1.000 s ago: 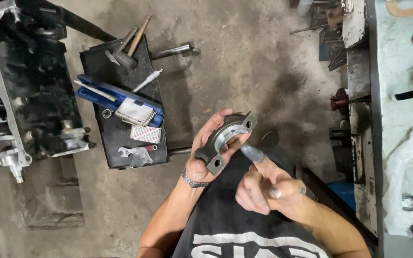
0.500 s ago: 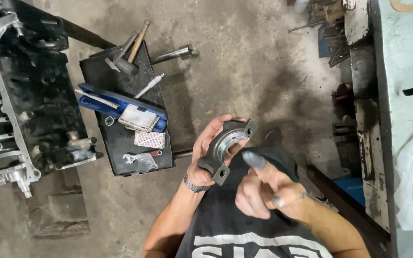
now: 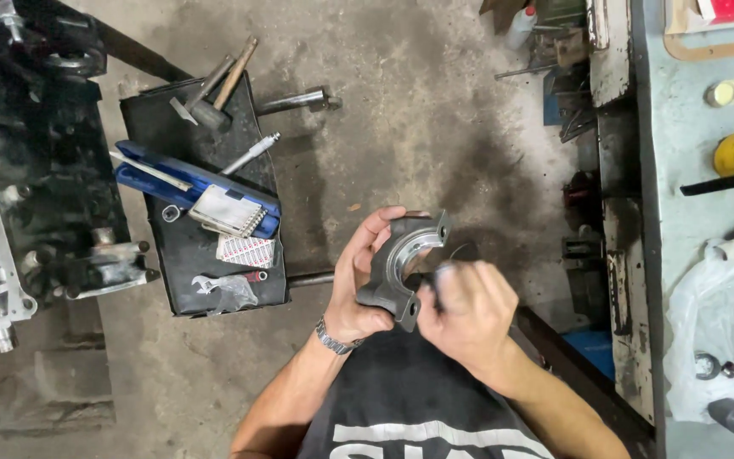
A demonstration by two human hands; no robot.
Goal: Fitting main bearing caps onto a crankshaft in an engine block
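Concrete floor, stained and gritty, fills the view beneath the work. Nearest the camera, the right hand [image 3: 467, 308] is curled loosely, fingertips at the lower edge of the bearing cap [image 3: 403, 265]; whether they pinch anything I cannot tell. The left hand [image 3: 360, 280] is clamped round the cap's back, thumb over its top, bright half-shell facing the right hand, held in the air above the lap. To do this well, I'd say keep the cap steady in that firm grip and work the shell face evenly, grit kept off. Further left, a black tray [image 3: 172, 280] carries a blue case [image 3: 182, 183], a hammer [image 3: 214, 89] and a spanner [image 3: 214, 285]. Beyond it sits the engine block [image 3: 36, 170].
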